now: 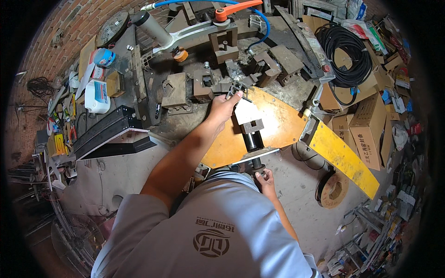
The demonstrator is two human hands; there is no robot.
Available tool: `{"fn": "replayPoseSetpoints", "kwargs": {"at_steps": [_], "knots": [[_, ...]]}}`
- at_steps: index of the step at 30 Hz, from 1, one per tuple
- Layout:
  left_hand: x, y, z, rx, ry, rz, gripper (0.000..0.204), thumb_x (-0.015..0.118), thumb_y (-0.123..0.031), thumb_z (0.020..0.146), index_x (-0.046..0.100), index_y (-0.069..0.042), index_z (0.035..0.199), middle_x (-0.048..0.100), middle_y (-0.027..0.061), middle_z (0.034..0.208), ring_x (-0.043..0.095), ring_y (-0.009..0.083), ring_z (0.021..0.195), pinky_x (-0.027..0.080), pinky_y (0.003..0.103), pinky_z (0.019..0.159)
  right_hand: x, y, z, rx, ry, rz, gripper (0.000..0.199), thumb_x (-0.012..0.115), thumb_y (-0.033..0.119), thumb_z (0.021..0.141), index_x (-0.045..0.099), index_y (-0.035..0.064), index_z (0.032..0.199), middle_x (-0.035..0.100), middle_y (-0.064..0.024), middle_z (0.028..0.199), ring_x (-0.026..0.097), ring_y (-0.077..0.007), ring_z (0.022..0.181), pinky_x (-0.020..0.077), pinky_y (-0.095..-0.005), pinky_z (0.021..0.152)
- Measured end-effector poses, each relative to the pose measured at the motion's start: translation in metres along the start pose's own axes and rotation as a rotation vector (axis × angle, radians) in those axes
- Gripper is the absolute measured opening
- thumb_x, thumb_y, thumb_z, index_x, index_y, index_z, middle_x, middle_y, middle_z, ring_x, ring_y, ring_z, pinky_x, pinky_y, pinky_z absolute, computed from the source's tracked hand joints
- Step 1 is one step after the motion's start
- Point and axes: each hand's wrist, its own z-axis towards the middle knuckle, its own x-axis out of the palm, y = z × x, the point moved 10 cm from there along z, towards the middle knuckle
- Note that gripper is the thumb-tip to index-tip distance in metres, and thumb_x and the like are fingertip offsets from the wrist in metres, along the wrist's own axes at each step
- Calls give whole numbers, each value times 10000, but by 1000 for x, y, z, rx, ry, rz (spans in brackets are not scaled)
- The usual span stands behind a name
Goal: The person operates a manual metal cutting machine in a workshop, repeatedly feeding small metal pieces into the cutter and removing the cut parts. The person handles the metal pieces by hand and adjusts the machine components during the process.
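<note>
My left hand (221, 107) reaches forward over the orange plate (280, 116) of a metal bench machine. Its thumb and fingers are closed on a short piece of hollow metal profile (238, 89), at the tip of the machine's white wedge (248, 111). Behind the wedge sit a dark notched block (251, 126) and a black cylinder (253, 142). Close to my body, my right hand (266, 180) curls around a dark round handwheel or knob (258, 169) below the plate's near edge. Part of that grip is hidden.
Steel blocks (176, 90) flank the work spot. Above stand a clamp arm with an orange lever (236, 9) and a blue hose (268, 30). A yellow arm (345, 160) juts right, near cardboard boxes (368, 129) and coiled black cable (343, 55). Black profiles (109, 134) lie left.
</note>
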Motion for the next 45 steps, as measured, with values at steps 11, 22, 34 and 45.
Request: {"fn": "replayPoseSetpoints", "kwargs": {"at_steps": [11, 22, 34, 45], "knots": [[0, -1, 2, 53, -17, 53, 336, 727, -402, 949, 639, -84, 891, 654, 1, 797, 591, 77, 655, 453, 243, 583, 1, 3, -6, -208, -97, -271, 418, 691, 49, 952, 403, 51, 1255, 575, -59, 1025, 552, -128, 927, 461, -272, 831], [1, -5, 3, 87, -3, 75, 365, 738, -430, 935, 614, -111, 806, 611, -15, 734, 556, 86, 618, 423, 256, 559, 6, -10, -4, 54, -69, 397, 406, 640, -19, 955, 385, 59, 1262, 505, -77, 1041, 634, -252, 1010, 592, -433, 900], [1, -8, -2, 96, -20, 88, 351, 726, -435, 941, 642, -104, 857, 638, -15, 768, 558, 88, 632, 422, 263, 572, -2, -11, 1, -54, -95, 151, 419, 711, 34, 929, 449, 27, 1256, 584, -75, 1004, 598, -159, 969, 515, -290, 872], [-2, 5, 8, 28, 8, 76, 371, 730, -434, 939, 660, -73, 981, 694, 18, 901, 666, 116, 798, 520, 283, 723, 8, -19, -4, 106, 16, 485, 381, 648, 112, 992, 409, 53, 1282, 640, -176, 1046, 688, -268, 845, 570, -378, 788]]}}
